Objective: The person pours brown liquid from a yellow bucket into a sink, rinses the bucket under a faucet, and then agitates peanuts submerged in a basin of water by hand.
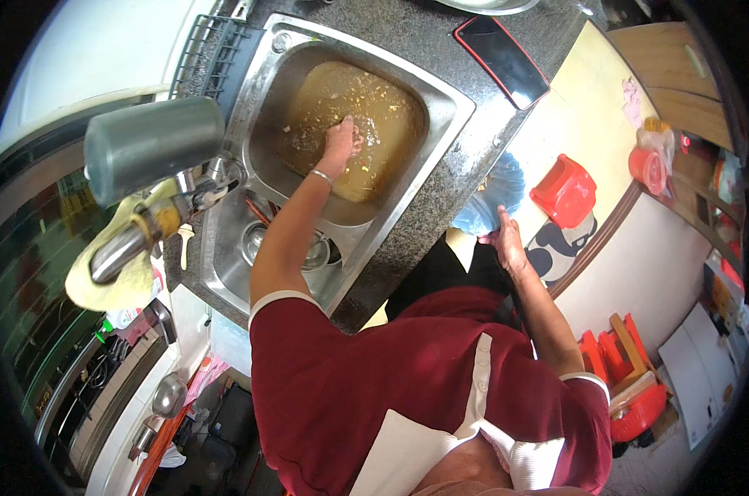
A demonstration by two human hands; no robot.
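Note:
My left hand reaches into the large basin of a stainless steel sink, at the surface of murky brown water. Yellowish food scraps float around it. The fingers look curled, but the water and scraps hide whether they hold anything. A metal bracelet circles that wrist. Beside the counter edge, my right hand grips the rim of a light blue plastic bag. Some scraps show at the bag's mouth; its inside is mostly hidden.
Metal bowls lie in the smaller basin. A faucet with a grey cylindrical attachment and a yellow cloth rises at left. A red-cased phone rests on the granite counter. A red plastic stool stands on the floor.

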